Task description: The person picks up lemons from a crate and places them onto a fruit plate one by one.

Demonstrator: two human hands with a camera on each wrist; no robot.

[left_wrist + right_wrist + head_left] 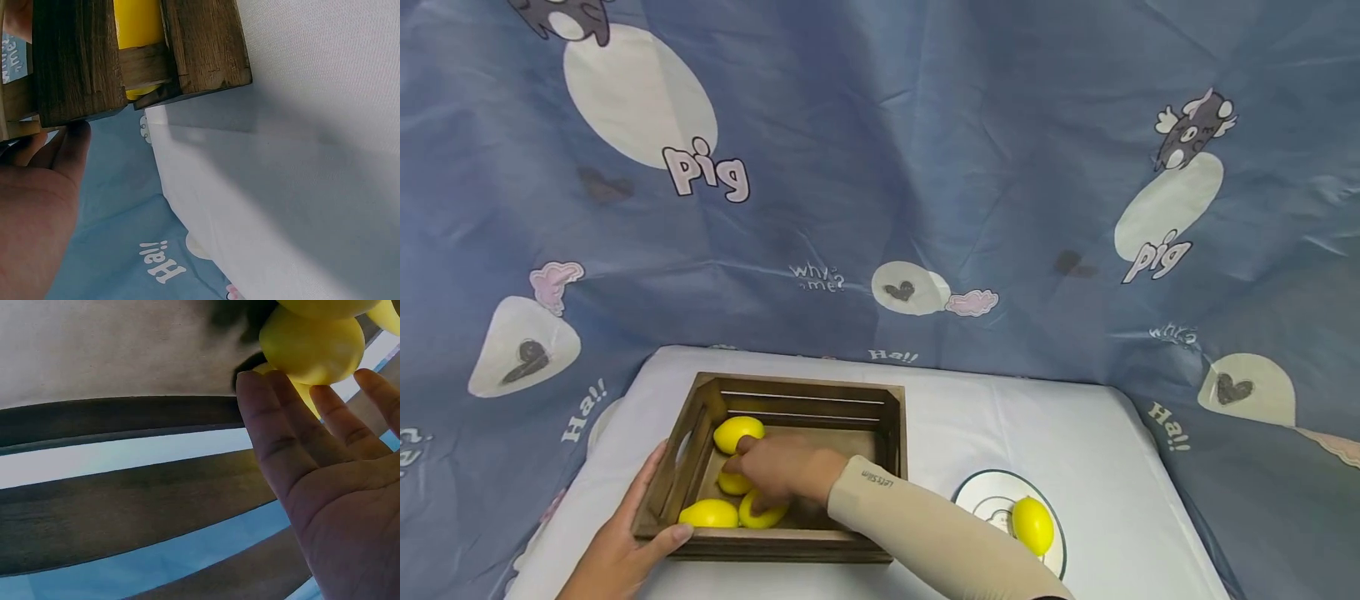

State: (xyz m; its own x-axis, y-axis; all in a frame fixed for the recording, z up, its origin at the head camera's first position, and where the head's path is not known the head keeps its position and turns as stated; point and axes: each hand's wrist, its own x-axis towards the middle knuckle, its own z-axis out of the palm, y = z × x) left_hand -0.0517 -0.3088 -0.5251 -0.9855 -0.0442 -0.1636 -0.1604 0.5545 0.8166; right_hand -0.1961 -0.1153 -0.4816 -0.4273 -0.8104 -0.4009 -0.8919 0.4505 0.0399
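Note:
A brown slatted wooden crate (pixel 797 546) holds several yellow lemons (pixel 709 513) toward its left side. My left hand (pixel 617 542) grips the crate's near left corner, thumb at the front rim and fingers along the left side. In the left wrist view the left hand's fingertips (pixel 78 134) touch a dark slat. Inside the crate, my right hand (pixel 786 471) reaches down over the lemons, partly covering them. The right wrist view shows its fingers (pixel 265 425) fairly straight, their tips at a lemon (pixel 312 347); its thumb is hidden there.
Right of the crate, a white plate (pixel 981 492) with a dark rim bears one lemon (pixel 1033 527). The right forearm in a beige sleeve (pixel 925 529) crosses the crate's front edge. A white cloth (pixel 1120 467) covers the table, and a blue printed cloth (pixel 1037 167) hangs behind it.

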